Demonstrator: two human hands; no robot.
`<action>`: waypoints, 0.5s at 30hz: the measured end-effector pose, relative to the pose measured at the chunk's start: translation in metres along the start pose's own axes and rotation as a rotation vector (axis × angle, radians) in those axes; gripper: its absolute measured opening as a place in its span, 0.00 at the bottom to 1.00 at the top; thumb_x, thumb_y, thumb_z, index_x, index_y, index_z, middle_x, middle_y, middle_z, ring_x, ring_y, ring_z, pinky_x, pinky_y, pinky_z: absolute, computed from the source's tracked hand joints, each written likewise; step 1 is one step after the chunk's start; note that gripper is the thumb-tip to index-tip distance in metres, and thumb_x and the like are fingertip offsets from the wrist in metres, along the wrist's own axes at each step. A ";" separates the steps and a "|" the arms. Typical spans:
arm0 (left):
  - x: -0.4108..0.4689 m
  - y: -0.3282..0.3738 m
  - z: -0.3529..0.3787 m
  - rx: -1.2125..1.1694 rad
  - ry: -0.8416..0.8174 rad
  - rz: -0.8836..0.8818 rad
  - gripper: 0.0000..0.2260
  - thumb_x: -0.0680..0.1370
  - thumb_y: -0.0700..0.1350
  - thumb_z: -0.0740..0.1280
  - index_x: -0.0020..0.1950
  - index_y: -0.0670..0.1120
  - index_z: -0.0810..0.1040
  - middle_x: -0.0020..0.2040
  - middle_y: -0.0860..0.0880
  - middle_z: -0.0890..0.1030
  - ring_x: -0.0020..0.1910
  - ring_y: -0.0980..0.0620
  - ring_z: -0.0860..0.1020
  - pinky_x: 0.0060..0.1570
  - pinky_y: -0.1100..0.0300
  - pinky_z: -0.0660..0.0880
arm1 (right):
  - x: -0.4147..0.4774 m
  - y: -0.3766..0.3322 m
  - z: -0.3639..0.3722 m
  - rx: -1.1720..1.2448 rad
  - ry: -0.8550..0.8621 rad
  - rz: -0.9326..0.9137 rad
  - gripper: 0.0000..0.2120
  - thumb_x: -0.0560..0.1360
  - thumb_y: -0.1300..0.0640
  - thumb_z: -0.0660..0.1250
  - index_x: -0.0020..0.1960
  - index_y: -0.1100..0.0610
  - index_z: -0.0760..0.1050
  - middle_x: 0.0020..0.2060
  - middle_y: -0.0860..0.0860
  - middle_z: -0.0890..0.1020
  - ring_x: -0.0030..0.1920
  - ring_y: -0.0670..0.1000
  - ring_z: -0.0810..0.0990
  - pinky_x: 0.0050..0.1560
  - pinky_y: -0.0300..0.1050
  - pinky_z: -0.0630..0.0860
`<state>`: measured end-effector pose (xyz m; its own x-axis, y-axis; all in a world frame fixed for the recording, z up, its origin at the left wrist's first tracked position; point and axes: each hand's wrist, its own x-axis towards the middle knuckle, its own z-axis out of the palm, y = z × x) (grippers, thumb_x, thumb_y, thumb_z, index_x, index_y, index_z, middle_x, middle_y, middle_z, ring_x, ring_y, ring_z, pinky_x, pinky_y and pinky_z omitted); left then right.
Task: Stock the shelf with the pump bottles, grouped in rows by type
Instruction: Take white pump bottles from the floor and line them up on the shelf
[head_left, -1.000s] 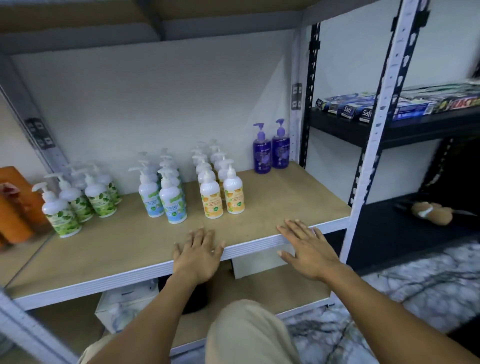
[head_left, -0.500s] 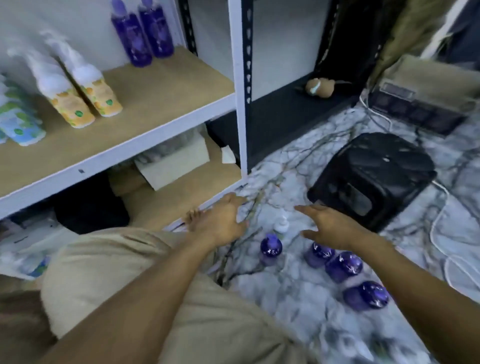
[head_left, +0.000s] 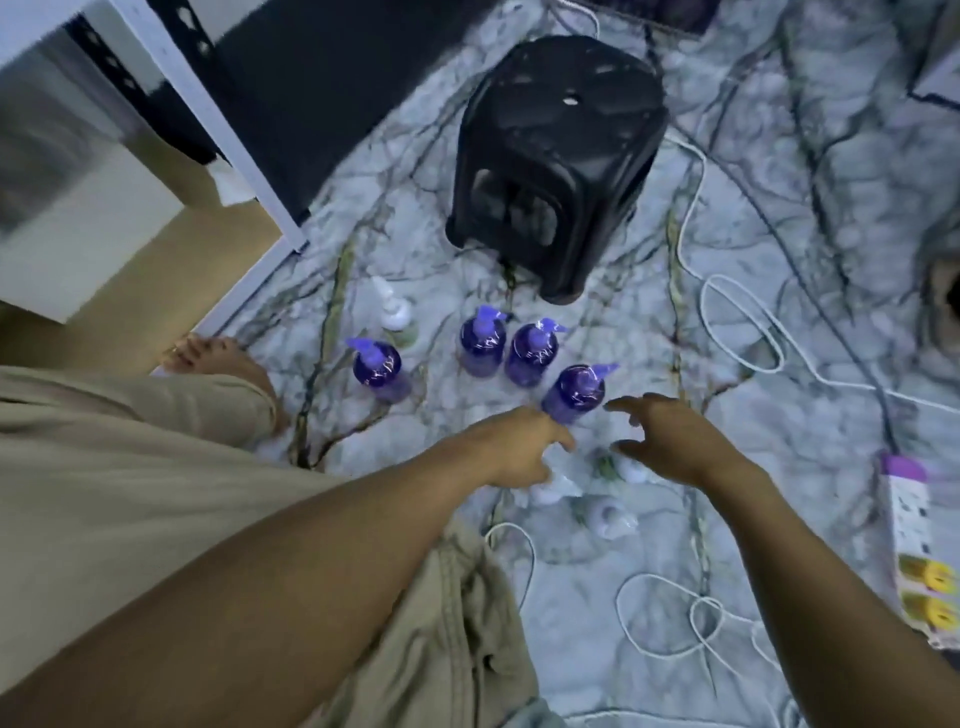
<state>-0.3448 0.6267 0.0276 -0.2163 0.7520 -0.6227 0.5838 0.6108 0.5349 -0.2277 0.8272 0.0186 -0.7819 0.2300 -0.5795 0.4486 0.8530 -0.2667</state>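
No readable text, labels on purple pump bottles (head_left: 574, 392) hidden, power strip (head_left: 906, 499) markings blurred

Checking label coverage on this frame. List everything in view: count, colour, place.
purple pump bottles: 4, purple, upright on the floor between stool and hands
white pump bottles: at least 3, white, blurred; one near the shelf post, the rest under the hands
stool: 1, black, on the floor beyond the bottles
cables: count unclear, white, looped on the floor at right
power strip: 1, white with a purple end, right edge
shelf post: 1, white, top left
box: 1, white, on the bottom shelf
floor: grey marble pattern
trousers: beige, lower left
foot: 1, bare, by the shelf corner
left hand: open, beside the nearest purple bottle
right hand: open, fingers spread
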 end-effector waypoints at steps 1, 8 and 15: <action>0.007 0.005 0.009 0.014 -0.025 0.006 0.23 0.77 0.46 0.70 0.72 0.56 0.73 0.68 0.47 0.73 0.64 0.46 0.74 0.63 0.50 0.73 | -0.003 0.008 0.008 0.010 -0.005 0.022 0.28 0.76 0.49 0.72 0.74 0.47 0.69 0.58 0.56 0.78 0.60 0.57 0.78 0.57 0.49 0.75; 0.028 0.023 0.055 0.309 -0.140 0.034 0.11 0.81 0.41 0.65 0.63 0.47 0.76 0.61 0.44 0.69 0.60 0.40 0.74 0.46 0.52 0.67 | -0.013 0.044 0.051 0.177 0.039 0.234 0.22 0.77 0.46 0.71 0.68 0.52 0.75 0.60 0.58 0.80 0.61 0.59 0.78 0.52 0.46 0.72; 0.007 0.013 0.036 0.346 -0.136 -0.050 0.15 0.78 0.36 0.66 0.64 0.40 0.72 0.63 0.41 0.68 0.55 0.37 0.77 0.44 0.50 0.70 | -0.013 0.022 0.057 0.187 0.104 0.302 0.07 0.75 0.46 0.70 0.52 0.44 0.77 0.51 0.52 0.83 0.57 0.57 0.79 0.64 0.56 0.71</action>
<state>-0.3108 0.6308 0.0103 -0.1591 0.6691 -0.7259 0.8098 0.5091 0.2917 -0.1827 0.8161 -0.0233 -0.6378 0.5128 -0.5747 0.7296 0.6414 -0.2373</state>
